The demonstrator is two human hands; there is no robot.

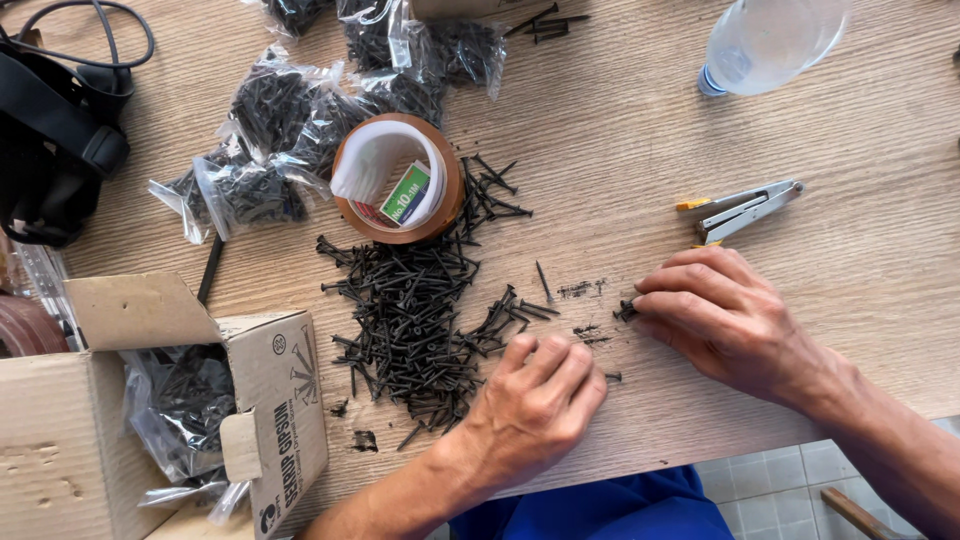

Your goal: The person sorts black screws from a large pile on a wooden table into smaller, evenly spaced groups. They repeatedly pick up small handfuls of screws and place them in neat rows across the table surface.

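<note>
A loose pile of black screws (410, 320) lies spread over the wooden table (600, 130). My left hand (535, 400) rests knuckles-up at the pile's right edge, its fingers curled down over screws; what is under them is hidden. My right hand (725, 320) lies further right, fingertips pinching a few black screws (625, 311) against the tabletop. Between my two hands are dark smudges and a single loose screw (543, 282).
A roll of brown tape (398, 178) sits above the pile, several clear bags of screws (290, 130) beside it. An open cardboard box (150, 410) with a bag stands at the lower left. A stapler-like metal tool (745, 208), a plastic bottle (765, 40) and a black strap (50, 130) lie around.
</note>
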